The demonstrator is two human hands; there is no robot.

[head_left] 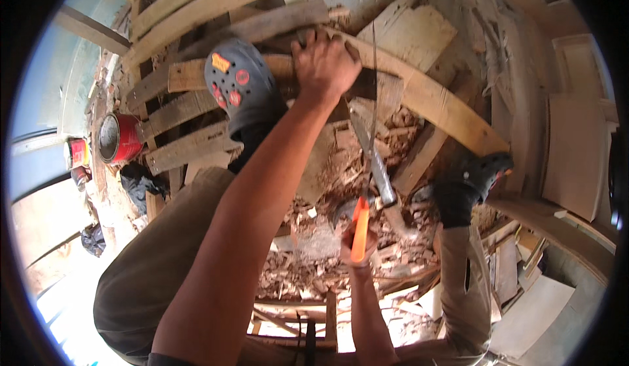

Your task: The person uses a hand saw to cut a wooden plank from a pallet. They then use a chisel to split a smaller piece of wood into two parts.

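My right hand is closed round the orange handle of a handsaw. Its thin blade runs away from me, seen almost edge-on, and crosses a long wooden plank. Just left of the blade, my left hand grips this plank, fingers curled over its far edge. My left foot, in a dark clog, presses on the plank's left part. The other clog is by its right end. How deep the blade sits in the wood I cannot tell.
A grey bar-like piece lies beside the blade over wood chips. Several planks are stacked at the far left. A red can stands at left, near a black bag. Boards lean at right.
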